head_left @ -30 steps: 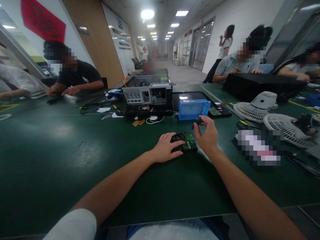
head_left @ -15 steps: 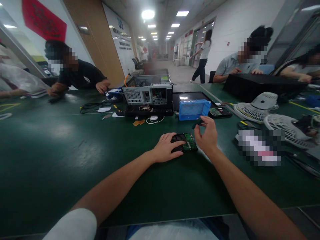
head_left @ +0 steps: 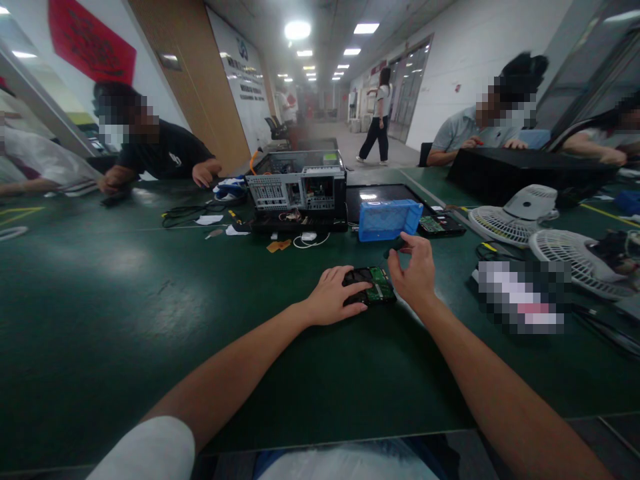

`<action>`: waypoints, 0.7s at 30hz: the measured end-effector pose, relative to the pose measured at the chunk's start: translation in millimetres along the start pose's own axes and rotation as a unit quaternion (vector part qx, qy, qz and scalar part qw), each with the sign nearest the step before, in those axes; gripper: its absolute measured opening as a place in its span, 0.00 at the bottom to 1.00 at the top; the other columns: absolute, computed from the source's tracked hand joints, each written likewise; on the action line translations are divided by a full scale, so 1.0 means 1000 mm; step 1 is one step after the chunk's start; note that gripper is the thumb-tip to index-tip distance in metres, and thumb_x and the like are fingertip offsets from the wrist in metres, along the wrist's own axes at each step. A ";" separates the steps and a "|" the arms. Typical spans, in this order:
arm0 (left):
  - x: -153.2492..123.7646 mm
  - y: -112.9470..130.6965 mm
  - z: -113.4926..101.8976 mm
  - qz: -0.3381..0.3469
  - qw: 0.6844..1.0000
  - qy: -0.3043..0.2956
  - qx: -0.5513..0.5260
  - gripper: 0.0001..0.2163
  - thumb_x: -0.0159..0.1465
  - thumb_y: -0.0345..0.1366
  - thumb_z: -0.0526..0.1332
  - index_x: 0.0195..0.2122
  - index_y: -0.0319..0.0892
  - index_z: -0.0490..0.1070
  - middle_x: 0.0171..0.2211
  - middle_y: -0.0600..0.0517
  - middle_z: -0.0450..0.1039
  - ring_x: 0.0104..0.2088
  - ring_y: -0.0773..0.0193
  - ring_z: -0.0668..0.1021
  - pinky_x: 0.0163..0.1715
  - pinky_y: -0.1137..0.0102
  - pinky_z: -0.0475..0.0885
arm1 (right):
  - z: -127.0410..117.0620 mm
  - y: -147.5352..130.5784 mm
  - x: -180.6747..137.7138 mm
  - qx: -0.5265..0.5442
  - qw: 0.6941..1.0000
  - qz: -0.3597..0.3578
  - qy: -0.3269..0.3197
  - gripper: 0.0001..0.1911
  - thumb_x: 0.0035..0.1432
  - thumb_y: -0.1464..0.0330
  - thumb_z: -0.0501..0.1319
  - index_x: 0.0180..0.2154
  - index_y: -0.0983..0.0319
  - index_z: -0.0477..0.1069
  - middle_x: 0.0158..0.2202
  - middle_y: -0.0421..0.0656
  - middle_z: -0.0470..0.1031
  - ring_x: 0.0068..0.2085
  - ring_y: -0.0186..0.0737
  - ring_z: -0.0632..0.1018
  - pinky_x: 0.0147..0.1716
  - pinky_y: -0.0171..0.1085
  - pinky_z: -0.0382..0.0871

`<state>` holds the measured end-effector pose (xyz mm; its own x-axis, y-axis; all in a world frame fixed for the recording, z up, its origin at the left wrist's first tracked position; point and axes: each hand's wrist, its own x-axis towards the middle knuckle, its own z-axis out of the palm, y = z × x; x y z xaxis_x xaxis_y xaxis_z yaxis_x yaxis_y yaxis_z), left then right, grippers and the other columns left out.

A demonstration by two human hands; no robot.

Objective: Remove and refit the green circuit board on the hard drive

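Observation:
A small black hard drive with a green circuit board facing up lies on the dark green table. My left hand rests on its left side, fingers curled over it and pressing it down. My right hand hovers just right of the drive, fingers pinched round a small dark tool handle that looks like a screwdriver; its tip is hidden behind the hand.
Behind the drive stand a blue plastic box, an open computer case and a second circuit board. Two white fans lie at the right. Cables and scraps lie at the left. Other people sit around the table; one walks in the corridor.
My hands have barely moved; the right hand shifted slightly round the tool. The person in the corridor walked left, and the seated person at the left moved an arm.

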<state>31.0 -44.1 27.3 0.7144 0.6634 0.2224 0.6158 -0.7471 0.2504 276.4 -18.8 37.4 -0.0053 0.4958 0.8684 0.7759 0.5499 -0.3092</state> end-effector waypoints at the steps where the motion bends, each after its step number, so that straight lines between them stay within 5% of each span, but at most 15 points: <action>1: 0.000 0.000 0.000 0.000 1.000 -0.001 -0.001 0.26 0.68 0.56 0.57 0.66 0.60 0.62 0.68 0.46 0.49 0.64 0.40 0.60 0.62 0.43 0.58 | 0.000 -0.001 0.000 0.003 1.000 -0.001 -0.001 0.25 0.62 0.68 0.61 0.59 0.60 0.62 0.50 0.52 0.68 0.47 0.50 0.75 0.43 0.51 0.77; 21: 0.000 0.001 -0.001 0.000 1.000 -0.001 0.000 0.26 0.68 0.56 0.57 0.66 0.59 0.63 0.68 0.45 0.50 0.65 0.41 0.59 0.63 0.43 0.57 | 0.003 -0.002 -0.003 0.025 0.998 0.043 -0.050 0.29 0.62 0.66 0.62 0.63 0.58 0.58 0.49 0.50 0.73 0.42 0.46 0.78 0.45 0.51 0.77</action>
<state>31.1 -45.2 28.9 0.7150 0.6637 0.2197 0.6161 -0.7467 0.2507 273.0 -19.0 33.6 -0.0048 0.6056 0.7957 0.7439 0.5339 -0.4019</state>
